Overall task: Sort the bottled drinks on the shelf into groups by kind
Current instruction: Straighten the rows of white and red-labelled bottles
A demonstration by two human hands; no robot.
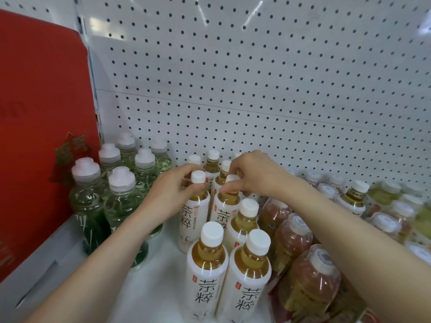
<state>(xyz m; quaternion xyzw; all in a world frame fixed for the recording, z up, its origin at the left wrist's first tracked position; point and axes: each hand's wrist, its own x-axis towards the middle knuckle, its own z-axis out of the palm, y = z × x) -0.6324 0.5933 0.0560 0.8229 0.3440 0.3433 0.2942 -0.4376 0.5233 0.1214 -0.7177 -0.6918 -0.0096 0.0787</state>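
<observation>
Several white-labelled tea bottles with white caps stand in the middle of the white shelf (161,264). My left hand (171,194) grips the neck of one tea bottle (194,213). Right beside it, my right hand (253,176) pinches the cap and neck of the neighbouring tea bottle (225,210). Two more tea bottles (206,271) stand at the front. Green-tinted bottles with pink caps (119,201) are grouped at the left. Reddish drink bottles with clear caps (293,236) stand at the right under my right forearm.
A red box (42,127) stands at the far left against the shelf side. A white pegboard (256,78) forms the back wall. More mixed bottles, some yellow-green, crowd the far right (394,206). One tea bottle (354,197) stands among them.
</observation>
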